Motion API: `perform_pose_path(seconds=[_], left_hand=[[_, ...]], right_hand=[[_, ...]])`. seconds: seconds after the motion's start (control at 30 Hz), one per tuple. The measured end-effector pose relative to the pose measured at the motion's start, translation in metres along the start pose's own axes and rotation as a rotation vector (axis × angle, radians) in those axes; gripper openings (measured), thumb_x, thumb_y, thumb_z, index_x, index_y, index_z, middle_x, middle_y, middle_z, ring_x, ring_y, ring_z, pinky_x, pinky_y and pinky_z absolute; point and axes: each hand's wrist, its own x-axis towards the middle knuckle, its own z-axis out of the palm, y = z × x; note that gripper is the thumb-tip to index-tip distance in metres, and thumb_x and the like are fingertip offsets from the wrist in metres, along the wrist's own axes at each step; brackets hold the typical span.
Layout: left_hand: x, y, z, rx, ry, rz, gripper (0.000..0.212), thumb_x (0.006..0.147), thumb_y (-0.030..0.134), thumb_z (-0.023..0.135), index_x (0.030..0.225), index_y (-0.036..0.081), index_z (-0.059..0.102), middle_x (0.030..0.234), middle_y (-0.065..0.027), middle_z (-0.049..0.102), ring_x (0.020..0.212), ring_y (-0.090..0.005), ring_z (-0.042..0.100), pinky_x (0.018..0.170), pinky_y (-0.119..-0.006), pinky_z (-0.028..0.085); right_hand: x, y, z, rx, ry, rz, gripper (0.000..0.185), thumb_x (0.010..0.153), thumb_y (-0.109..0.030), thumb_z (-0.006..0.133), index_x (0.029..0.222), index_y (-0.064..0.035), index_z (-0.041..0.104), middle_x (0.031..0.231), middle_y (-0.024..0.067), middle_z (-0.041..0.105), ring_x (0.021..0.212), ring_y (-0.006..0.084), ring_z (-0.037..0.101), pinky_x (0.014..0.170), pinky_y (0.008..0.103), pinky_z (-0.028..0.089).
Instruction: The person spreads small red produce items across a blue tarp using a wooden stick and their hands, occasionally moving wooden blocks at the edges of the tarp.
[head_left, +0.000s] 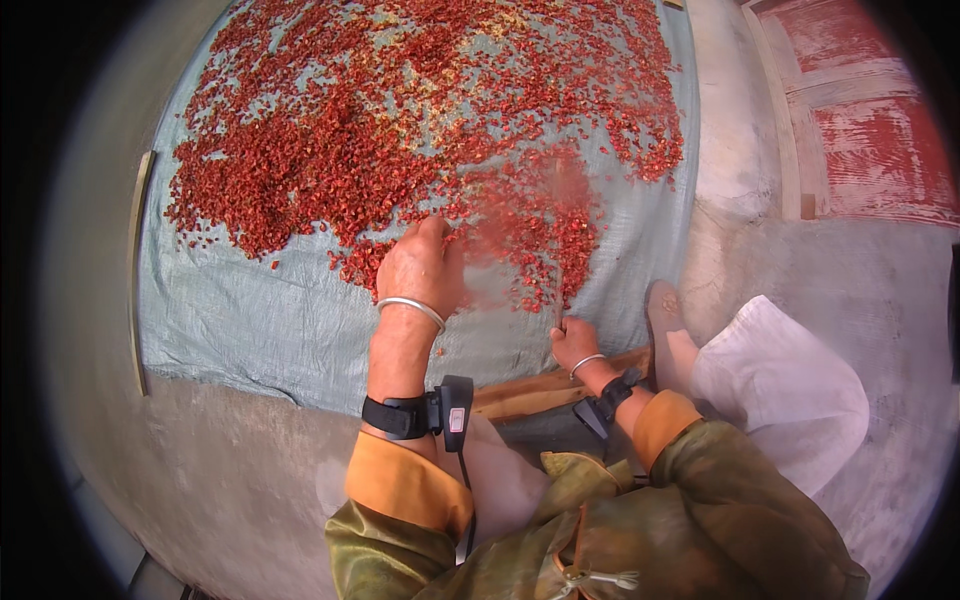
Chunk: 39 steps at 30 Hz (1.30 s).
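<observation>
Chopped red chilli pieces (300, 161), with pale yellow seeds among them, lie spread over a pale blue-green woven plastic sheet (232, 322). My left hand (424, 262) is over the near edge of the pieces, back of the hand up and fingers curled; its fingertips are hidden. Lower and to the right, my right hand (576, 345) grips a thin stick (559, 289) that points away from me over the pieces. The stick's far end is blurred. Between the hands, a patch of red pieces is smeared by motion.
A wooden strip (138, 285) lies along the sheet's left edge, and a wooden board (517, 394) is at its near edge. My shoe (664, 307) rests by the sheet's right edge. Past it are concrete floor (892, 300) and a worn red door (885, 150).
</observation>
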Motion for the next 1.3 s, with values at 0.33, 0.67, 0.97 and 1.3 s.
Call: perform_pose_path(seconds=[0.33, 0.67, 0.97, 1.3], left_hand=[[-0.006, 0.006, -0.003, 0.082, -0.106, -0.02, 0.024, 0.081, 0.018, 0.061, 0.102, 0.006, 0.061, 0.101, -0.018, 0.064, 0.092, -0.0365, 0.062, 0.078, -0.046, 0.05], [-0.007, 0.001, 0.002, 0.053, -0.093, 0.004, 0.022, 0.081, 0.015, 0.06, 0.101, 0.005, 0.06, 0.1, -0.0179, 0.064, 0.091, -0.0368, 0.062, 0.077, -0.046, 0.05], [0.006, 0.035, 0.034, 0.069, -0.259, 0.077, 0.021, 0.082, 0.016, 0.053, 0.099, 0.004, 0.058, 0.103, -0.0218, 0.062, 0.095, -0.0394, 0.06, 0.081, -0.048, 0.049], [-0.016, 0.048, 0.035, 0.273, -0.353, 0.082, 0.025, 0.084, 0.019, 0.061, 0.104, 0.006, 0.056, 0.102, -0.0187, 0.062, 0.095, -0.036, 0.062, 0.08, -0.046, 0.05]], right_hand=[[0.019, -0.006, -0.013, 0.097, 0.129, 0.047, 0.018, 0.08, -0.017, 0.063, 0.078, 0.0006, 0.062, 0.067, 0.021, 0.061, 0.068, 0.035, 0.064, 0.062, 0.042, 0.049], [0.064, -0.034, -0.012, 0.044, 0.005, 0.074, 0.021, 0.08, -0.017, 0.064, 0.073, 0.0027, 0.062, 0.065, 0.0204, 0.061, 0.061, 0.0328, 0.064, 0.059, 0.0416, 0.05], [0.052, 0.032, -0.027, 0.211, 0.074, 0.269, 0.022, 0.083, -0.014, 0.062, 0.07, 0.0044, 0.061, 0.058, 0.0176, 0.061, 0.046, 0.0248, 0.062, 0.048, 0.0389, 0.049], [0.08, 0.049, -0.068, 0.321, 0.169, 0.203, 0.02, 0.084, -0.013, 0.06, 0.073, 0.0039, 0.061, 0.054, 0.014, 0.059, 0.049, 0.0225, 0.062, 0.051, 0.0374, 0.051]])
